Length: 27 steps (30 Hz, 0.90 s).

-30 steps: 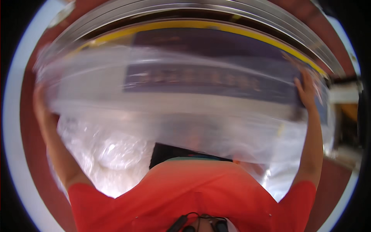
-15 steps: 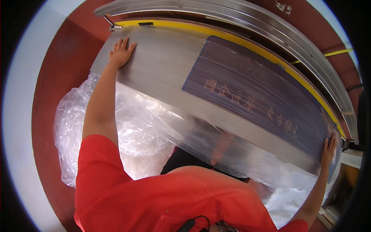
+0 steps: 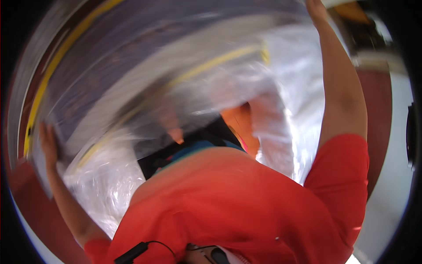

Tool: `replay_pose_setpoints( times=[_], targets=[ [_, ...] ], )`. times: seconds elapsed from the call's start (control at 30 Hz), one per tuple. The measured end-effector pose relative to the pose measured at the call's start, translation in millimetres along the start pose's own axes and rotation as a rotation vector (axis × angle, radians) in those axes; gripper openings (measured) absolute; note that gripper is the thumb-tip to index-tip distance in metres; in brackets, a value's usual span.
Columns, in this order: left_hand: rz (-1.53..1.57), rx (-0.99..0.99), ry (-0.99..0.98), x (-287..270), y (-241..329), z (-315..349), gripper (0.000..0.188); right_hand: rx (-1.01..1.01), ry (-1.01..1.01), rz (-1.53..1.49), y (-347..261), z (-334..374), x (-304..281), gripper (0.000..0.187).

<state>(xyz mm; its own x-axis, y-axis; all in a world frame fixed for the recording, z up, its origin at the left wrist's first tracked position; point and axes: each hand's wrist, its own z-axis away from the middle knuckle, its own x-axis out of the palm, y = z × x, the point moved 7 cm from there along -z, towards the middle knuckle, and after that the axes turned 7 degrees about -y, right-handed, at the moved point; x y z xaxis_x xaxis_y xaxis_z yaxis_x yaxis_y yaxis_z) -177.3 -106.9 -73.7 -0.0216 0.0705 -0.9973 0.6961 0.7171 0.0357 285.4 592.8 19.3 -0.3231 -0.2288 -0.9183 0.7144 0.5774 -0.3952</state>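
A long grey board [image 3: 110, 103] stretches across the upper view, with a dark blue-purple sheet [image 3: 101, 61] on its face, blurred by motion. At its left end lies my left hand [image 3: 49, 144], smeared but with its fingers stretched out flat against the board. My right hand [image 3: 315, 12] reaches to the top edge of the view near the board's other end; its fingers are cut off, so I cannot make out their pose. Clear plastic film [image 3: 105, 187] hangs from the board in front of my body.
A yellow strip [image 3: 49, 81] runs along the board's far edge, beside grey metal rails [image 3: 20, 83]. Another yellow strip [image 3: 211, 61] borders the near side. Red-brown and white wall [image 3: 380, 119] stands at the right. More bunched film [image 3: 296, 66] lies below my right arm.
The view has swung round, so the board now slants up to the right. My left hand appears lower and farther left, my right hand much higher. The near yellow strip has come into sight.
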Motion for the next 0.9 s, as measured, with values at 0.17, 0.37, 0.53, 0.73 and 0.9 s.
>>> replay_pose_setpoints(
  times=[0.17,0.37,0.53,0.73,0.9],
  targets=[
    [-0.439,0.402,0.011,-22,163,-24,0.041,0.430,-0.601,0.289,251,155,35,0.051],
    [0.017,0.480,-0.020,-14,223,10,0.042,0.826,-1.039,0.377,382,441,104,0.064],
    [0.031,0.461,-0.093,-12,206,3,0.042,1.015,-1.042,0.577,370,542,178,0.054],
    [-0.062,0.435,-0.174,-10,178,-10,0.043,1.393,-0.652,0.270,371,593,228,0.050],
    [-0.142,0.410,-0.262,-1,154,-25,0.044,0.957,-0.869,0.726,376,594,194,0.026]
  ],
)
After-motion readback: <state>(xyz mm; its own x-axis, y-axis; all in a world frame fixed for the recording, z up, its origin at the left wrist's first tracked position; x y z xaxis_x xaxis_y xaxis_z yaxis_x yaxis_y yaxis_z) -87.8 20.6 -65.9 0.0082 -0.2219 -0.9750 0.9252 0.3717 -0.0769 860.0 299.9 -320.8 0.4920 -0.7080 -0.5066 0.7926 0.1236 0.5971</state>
